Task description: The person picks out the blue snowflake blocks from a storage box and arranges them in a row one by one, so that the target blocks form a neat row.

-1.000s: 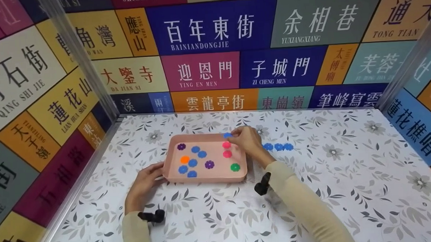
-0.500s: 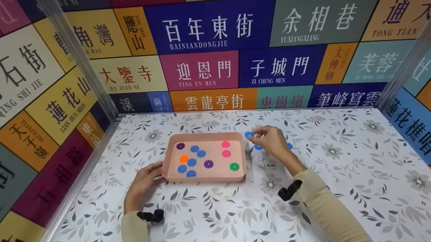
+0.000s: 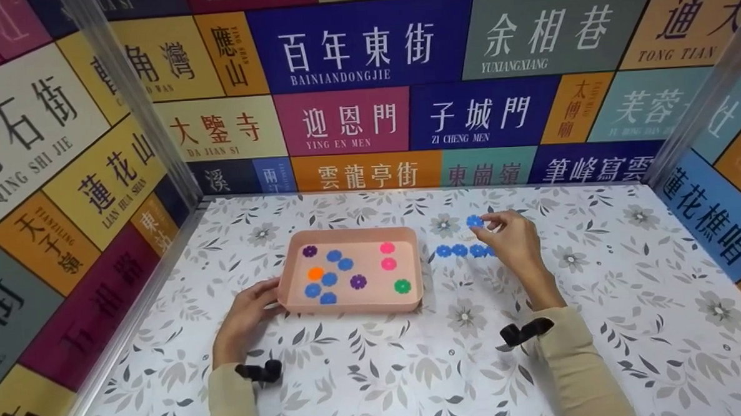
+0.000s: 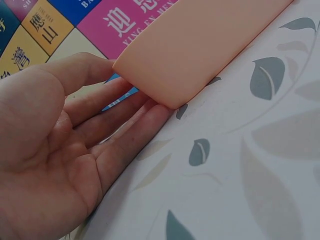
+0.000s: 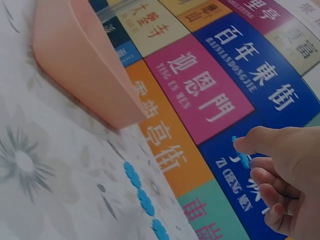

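Observation:
My right hand [image 3: 514, 244] pinches a blue flower-shaped plastic piece [image 3: 474, 221] between thumb and fingertip, above the table to the right of the tray. That piece [image 5: 243, 156] appears nearly edge-on in the right wrist view. Just in front of it on the table runs a row of matching blue pieces [image 3: 459, 250], its right end overlapped by the hand. My left hand [image 3: 248, 310] touches the left end of the pink tray [image 3: 356, 308], fingers extended along its wall. Inside the tray lie several blue pieces [image 3: 329, 279], two pink, two purple, an orange [image 3: 315, 273] and a green one [image 3: 403, 286].
A white table [image 3: 378, 383] with a grey leaf and flower print carries everything. Panels with Chinese lettering [image 3: 364, 52] rise behind it and on both sides. Both wrists wear a small black camera [image 3: 526, 332].
My right hand has carried the blue piece from above the tray's far right corner out to the right, beyond the tray, uncovering more of the row's left part. My left hand stays at the tray.

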Tool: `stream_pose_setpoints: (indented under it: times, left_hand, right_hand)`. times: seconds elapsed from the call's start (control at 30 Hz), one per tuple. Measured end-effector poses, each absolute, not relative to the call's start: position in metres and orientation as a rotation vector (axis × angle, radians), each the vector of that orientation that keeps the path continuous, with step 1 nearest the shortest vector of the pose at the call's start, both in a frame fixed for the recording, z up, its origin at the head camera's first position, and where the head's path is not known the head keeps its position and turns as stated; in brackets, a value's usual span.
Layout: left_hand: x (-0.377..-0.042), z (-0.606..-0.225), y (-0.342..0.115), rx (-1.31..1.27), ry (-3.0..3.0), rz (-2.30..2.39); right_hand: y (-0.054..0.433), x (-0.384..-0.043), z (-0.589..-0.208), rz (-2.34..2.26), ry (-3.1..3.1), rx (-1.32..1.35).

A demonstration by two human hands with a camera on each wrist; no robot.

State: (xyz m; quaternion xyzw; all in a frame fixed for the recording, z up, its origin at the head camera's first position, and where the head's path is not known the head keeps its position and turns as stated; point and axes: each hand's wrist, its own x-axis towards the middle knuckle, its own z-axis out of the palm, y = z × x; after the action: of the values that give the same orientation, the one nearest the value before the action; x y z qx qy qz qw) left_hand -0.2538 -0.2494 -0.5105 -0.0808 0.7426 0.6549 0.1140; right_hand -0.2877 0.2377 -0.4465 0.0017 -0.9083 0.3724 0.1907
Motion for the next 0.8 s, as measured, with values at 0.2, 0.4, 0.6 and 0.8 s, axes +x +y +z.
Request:
stream_pose_setpoints:
  times: [0.2, 0.4, 0.6, 0.8]
  left_hand:
    - [-0.253, -0.512, -0.249, -0.225, 2.203, 1.912]
    - [-0.253, -0.512, -0.250, -0.246, 2.254, 1.869]
    - [-0.252, -0.512, -0.250, -0.268, 2.244, 1.865]
    - [-0.252, -0.511, -0.251, -0.245, 2.225, 1.890]
  right_hand:
    - [0.258, -0.286, -0.449, 1.036, -2.517, -0.049]
    - [0.280, -0.286, -0.461, 1.001, -2.571, -0.129]
    - [0.297, -0.288, -0.474, 0.992, -2.653, -0.228]
    - [0.305, -0.291, -0.483, 0.992, -2.724, -0.298]
